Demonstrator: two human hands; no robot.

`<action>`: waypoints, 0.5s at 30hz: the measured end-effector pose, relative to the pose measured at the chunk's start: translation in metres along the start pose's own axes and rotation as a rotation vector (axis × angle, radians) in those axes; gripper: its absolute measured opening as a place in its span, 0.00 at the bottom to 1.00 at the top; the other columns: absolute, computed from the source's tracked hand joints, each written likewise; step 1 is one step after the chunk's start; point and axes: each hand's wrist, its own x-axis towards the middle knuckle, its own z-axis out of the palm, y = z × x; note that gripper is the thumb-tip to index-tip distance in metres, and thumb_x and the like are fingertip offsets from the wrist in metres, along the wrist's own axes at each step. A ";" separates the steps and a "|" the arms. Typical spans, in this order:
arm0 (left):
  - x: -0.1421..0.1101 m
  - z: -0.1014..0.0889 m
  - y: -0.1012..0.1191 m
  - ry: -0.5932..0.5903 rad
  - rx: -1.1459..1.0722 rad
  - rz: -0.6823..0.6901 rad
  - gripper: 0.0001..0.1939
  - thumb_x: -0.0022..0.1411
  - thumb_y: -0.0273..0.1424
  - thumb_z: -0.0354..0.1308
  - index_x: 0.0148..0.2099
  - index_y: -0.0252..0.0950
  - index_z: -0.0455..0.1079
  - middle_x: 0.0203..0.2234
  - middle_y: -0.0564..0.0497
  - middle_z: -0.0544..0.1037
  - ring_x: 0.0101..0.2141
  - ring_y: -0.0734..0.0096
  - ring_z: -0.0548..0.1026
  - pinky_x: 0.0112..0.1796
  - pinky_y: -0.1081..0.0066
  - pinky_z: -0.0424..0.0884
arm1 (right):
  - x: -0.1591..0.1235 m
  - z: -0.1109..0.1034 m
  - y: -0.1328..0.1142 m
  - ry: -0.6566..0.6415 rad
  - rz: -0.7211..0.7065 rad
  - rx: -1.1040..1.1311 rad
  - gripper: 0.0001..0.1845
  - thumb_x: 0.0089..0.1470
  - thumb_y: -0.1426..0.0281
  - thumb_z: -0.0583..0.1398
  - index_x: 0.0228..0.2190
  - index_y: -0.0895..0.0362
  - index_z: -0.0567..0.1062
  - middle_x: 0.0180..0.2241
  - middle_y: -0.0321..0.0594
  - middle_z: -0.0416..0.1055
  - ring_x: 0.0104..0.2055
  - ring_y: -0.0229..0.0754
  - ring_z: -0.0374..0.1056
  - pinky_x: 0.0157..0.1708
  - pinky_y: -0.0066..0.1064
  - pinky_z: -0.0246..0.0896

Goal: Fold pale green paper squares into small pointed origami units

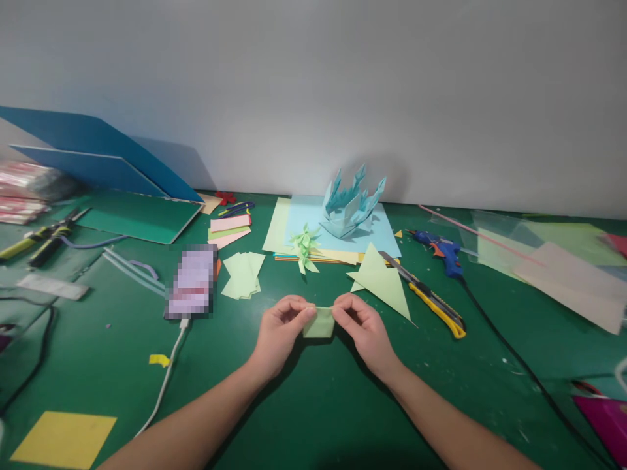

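A small piece of pale green paper (pixel 319 325) is held between my two hands, just above the green table. My left hand (pixel 280 329) pinches its upper left corner between thumb and fingers. At the upper right corner my right hand (pixel 361 329) grips it the same way. The paper's top edge looks folded over. Beyond my hands lie pale green paper triangles (pixel 381 282) to the right and a stack of pale green slips (pixel 243 275) to the left. Straight ahead is a folded green paper piece with pointed leaves (pixel 305 248).
A blue folded-paper form (pixel 350 209) stands on stacked coloured sheets (pixel 277 228). To the right lie a yellow box cutter (pixel 435 307) and a blue glue gun (pixel 443 251) with its cord. On the left are a phone (pixel 192 281) on a white cable, pliers (pixel 51 238) and a yellow sheet (pixel 63 438).
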 end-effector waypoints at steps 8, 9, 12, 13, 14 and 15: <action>-0.001 -0.002 -0.002 -0.066 0.254 0.066 0.12 0.51 0.38 0.60 0.24 0.35 0.65 0.20 0.56 0.69 0.24 0.75 0.66 0.28 0.74 0.63 | -0.004 0.004 0.002 0.056 0.024 -0.048 0.14 0.53 0.59 0.57 0.23 0.55 0.65 0.24 0.35 0.62 0.27 0.37 0.58 0.28 0.28 0.56; -0.002 -0.002 -0.001 -0.078 0.291 0.055 0.12 0.52 0.38 0.59 0.25 0.35 0.65 0.19 0.56 0.68 0.23 0.76 0.65 0.27 0.74 0.62 | -0.005 0.005 0.002 0.065 0.034 -0.062 0.14 0.53 0.59 0.56 0.23 0.55 0.65 0.23 0.34 0.62 0.26 0.37 0.58 0.27 0.28 0.56; -0.003 -0.002 -0.002 -0.122 0.272 -0.002 0.14 0.52 0.40 0.58 0.25 0.36 0.63 0.17 0.58 0.67 0.20 0.76 0.66 0.25 0.74 0.62 | -0.006 0.007 0.001 0.069 0.072 -0.099 0.16 0.52 0.57 0.56 0.23 0.54 0.64 0.20 0.31 0.60 0.22 0.35 0.57 0.22 0.26 0.54; -0.004 -0.002 -0.003 -0.142 0.227 -0.032 0.15 0.52 0.42 0.59 0.25 0.37 0.62 0.16 0.58 0.67 0.20 0.76 0.66 0.24 0.74 0.63 | -0.007 0.007 0.001 0.065 0.085 -0.104 0.16 0.52 0.56 0.56 0.23 0.54 0.64 0.19 0.31 0.60 0.21 0.35 0.56 0.21 0.26 0.53; -0.004 -0.001 -0.004 -0.159 0.175 -0.060 0.16 0.51 0.43 0.59 0.25 0.37 0.61 0.15 0.59 0.67 0.19 0.75 0.67 0.24 0.73 0.64 | -0.007 0.007 0.000 0.063 0.095 -0.106 0.16 0.52 0.56 0.56 0.23 0.55 0.64 0.18 0.31 0.60 0.20 0.35 0.56 0.20 0.26 0.53; -0.004 -0.001 -0.004 -0.171 0.124 -0.082 0.17 0.50 0.44 0.60 0.25 0.37 0.61 0.15 0.59 0.67 0.19 0.75 0.68 0.24 0.73 0.65 | -0.007 0.007 0.000 0.062 0.101 -0.106 0.16 0.52 0.56 0.56 0.24 0.55 0.64 0.18 0.31 0.60 0.19 0.35 0.56 0.19 0.26 0.52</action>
